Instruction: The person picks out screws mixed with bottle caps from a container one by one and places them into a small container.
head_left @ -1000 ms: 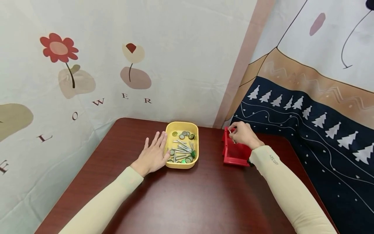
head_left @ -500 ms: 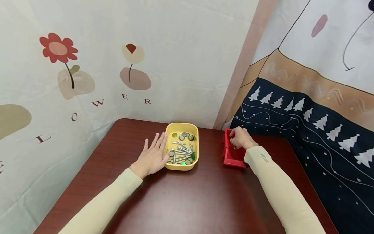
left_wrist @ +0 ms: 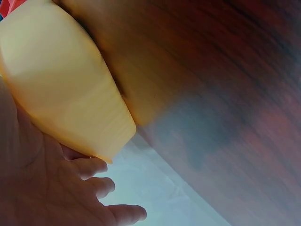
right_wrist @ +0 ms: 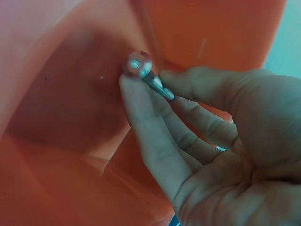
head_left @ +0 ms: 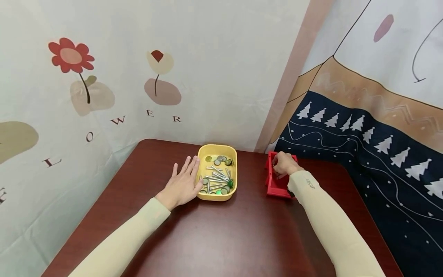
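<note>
With fingers straight and spread, my left hand (head_left: 180, 186) lies against the left side of a yellow tray (head_left: 217, 197). In the left wrist view the tray's outer wall (left_wrist: 66, 80) stands beside the palm and fingers. Silver screws (head_left: 218, 176) and several bottle caps (head_left: 225, 189) lie in this tray. My right hand (head_left: 288, 164) is inside a red open bin (head_left: 279, 193). In the right wrist view the thumb and fingers pinch a silver screw (right_wrist: 159, 85) by its shank, its round head toward the camera. The head view mostly hides this screw.
Both containers stand on a dark reddish-brown table (head_left: 221, 234), with a strip of tabletop between them. Behind the table hangs a pale printed cloth (head_left: 221, 77). A navy cloth with white trees (head_left: 373, 161) borders the right side.
My right hand has gone slightly lower into the red bin, still holding the screw. The left hand keeps its place by the tray; the head view has shifted a little.
</note>
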A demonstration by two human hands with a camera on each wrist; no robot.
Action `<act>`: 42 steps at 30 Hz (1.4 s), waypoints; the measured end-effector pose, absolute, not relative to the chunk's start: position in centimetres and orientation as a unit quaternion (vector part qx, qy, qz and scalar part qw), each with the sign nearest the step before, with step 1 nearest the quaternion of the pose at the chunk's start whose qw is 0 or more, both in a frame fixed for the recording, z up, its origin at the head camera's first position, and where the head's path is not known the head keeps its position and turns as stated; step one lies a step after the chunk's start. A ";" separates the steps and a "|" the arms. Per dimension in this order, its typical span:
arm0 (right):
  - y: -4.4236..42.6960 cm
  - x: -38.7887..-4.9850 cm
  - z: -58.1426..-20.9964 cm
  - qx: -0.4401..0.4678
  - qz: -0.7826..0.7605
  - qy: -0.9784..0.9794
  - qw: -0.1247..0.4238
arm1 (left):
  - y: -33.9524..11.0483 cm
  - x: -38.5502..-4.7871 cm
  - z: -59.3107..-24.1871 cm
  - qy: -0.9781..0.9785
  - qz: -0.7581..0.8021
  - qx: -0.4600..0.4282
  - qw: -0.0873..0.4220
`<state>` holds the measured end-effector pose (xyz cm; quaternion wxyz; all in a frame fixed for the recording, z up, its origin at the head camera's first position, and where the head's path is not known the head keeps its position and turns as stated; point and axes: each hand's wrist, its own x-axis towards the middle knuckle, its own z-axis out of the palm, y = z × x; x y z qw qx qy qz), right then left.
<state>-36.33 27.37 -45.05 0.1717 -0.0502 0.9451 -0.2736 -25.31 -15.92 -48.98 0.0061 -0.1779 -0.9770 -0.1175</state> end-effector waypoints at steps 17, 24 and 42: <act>26.2 -34.2 -42.9 -0.074 -0.196 0.976 0.067 | -15.9 -25.5 -49.3 -0.977 -0.121 -0.176 0.009; 25.2 -33.4 -42.4 -0.069 -0.195 0.978 0.011 | -15.9 -25.4 -49.3 -0.977 -0.119 -0.174 0.010; 18.0 -31.7 -41.5 -0.173 -0.222 0.959 -0.022 | -15.9 -25.4 -49.5 -0.977 -0.123 -0.174 0.012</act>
